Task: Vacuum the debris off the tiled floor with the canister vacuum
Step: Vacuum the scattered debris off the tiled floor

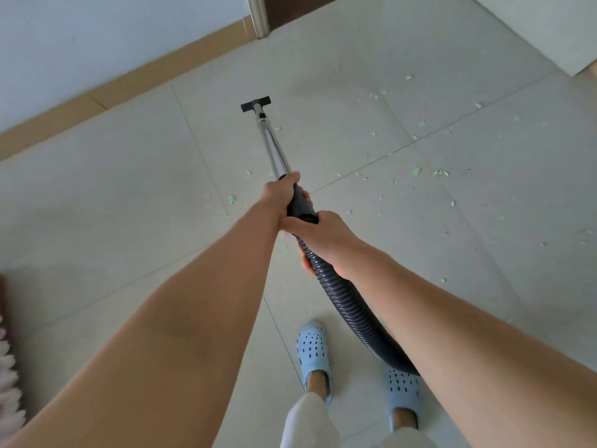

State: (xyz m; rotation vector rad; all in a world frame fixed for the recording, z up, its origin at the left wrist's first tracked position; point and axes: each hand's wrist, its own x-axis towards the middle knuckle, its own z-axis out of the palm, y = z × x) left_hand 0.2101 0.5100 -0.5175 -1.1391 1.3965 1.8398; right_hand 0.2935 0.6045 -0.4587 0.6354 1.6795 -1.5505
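Note:
A silver vacuum wand [273, 147] runs away from me to a small black floor nozzle [255, 103] that rests on the pale tiled floor [129, 176]. My left hand [279, 197] grips the black handle where the wand ends. Just behind it my right hand [323, 236] grips the top of the dark ribbed hose [352, 313], which curves down past my feet. Small green and white paper scraps [416, 171] lie scattered over the tiles, mostly to the right of the wand. The canister is out of view.
A white wall with a tan baseboard [129, 82] runs diagonally at the left. A door frame [260, 17] stands at the top. A white cabinet corner [565, 43] is at top right, a fluffy pink mat [8, 367] at the left edge. My blue clogs [315, 350] stand below.

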